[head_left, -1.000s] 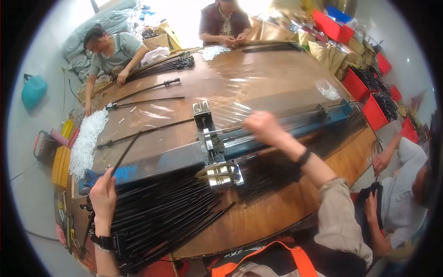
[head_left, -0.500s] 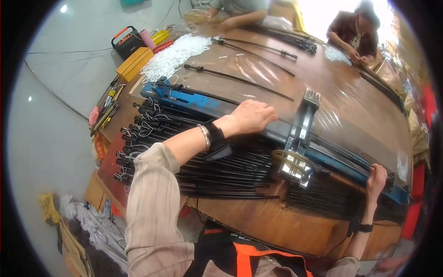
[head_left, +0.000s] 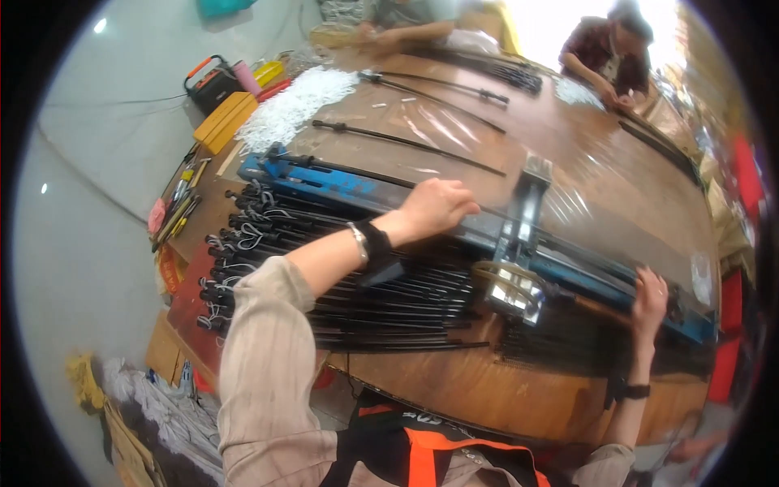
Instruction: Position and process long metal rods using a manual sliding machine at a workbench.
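Note:
A long blue metal rail fixture [head_left: 341,185] runs slantwise across the table, with a slim black rod [head_left: 377,175] lying along it. My left hand [head_left: 438,211] is closed over this rod near the rail's middle. At the right part of the rail is my right hand [head_left: 649,300], its fingers curled and slightly blurred; what they grip cannot be made out. Between my hands a metal clamp unit [head_left: 519,235] crosses the rail, with a pale looped hose on its near side. Many similar black rods [head_left: 398,304] with white string loops lie stacked on the near side.
Several black rods [head_left: 406,146] lie beyond the rail. A heap of white small parts [head_left: 292,105], a yellow box [head_left: 225,122] and hand tools [head_left: 182,203] are at the left. Springs [head_left: 560,333] lie near the front edge. Two other people [head_left: 613,61] work across the table.
My right hand has shifted slightly left and away from me along the rail. My left hand keeps its place on the rod. The whole view has shifted a little.

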Available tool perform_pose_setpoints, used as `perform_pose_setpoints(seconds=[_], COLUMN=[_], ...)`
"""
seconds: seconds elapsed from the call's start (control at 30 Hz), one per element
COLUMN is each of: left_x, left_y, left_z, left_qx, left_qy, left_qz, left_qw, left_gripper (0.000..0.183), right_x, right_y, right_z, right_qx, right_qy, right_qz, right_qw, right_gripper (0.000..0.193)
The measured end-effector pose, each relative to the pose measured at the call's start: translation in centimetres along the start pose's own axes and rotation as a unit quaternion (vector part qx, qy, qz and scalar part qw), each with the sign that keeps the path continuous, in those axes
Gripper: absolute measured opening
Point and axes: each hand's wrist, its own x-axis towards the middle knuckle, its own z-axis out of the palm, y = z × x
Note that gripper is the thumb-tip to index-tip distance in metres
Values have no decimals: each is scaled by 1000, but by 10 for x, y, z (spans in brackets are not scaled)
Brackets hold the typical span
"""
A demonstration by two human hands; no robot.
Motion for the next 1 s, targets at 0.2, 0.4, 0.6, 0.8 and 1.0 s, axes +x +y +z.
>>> perform_pose_setpoints(seconds=[0.2, 0.4, 0.6, 0.8, 1.0], left_x=[3, 15, 5, 10, 11], left_y=[4, 10, 15, -2, -13], left_z=[4, 2, 2, 13, 16], left_qx=[85, 99, 104, 106, 167], left_qy=[-48, -96, -112, -23, -13], left_qz=[-29, -56, -67, 15, 91], left_qw=[995, 989, 986, 994, 982], left_gripper=[18, 21, 21, 20, 14], right_x=[9, -11, -4, -12, -11], right_y=[-107, -126, -155, -152, -161], right_z=[-14, -5, 9, 31, 11], right_qx=[45, 109, 205, 358, 347], right_qy=[67, 23, -31, -102, -124], right_qz=[-100, -73, -34, 42, 97], right_qw=[992, 991, 978, 927, 925], right_gripper=[26, 27, 32, 32, 20])
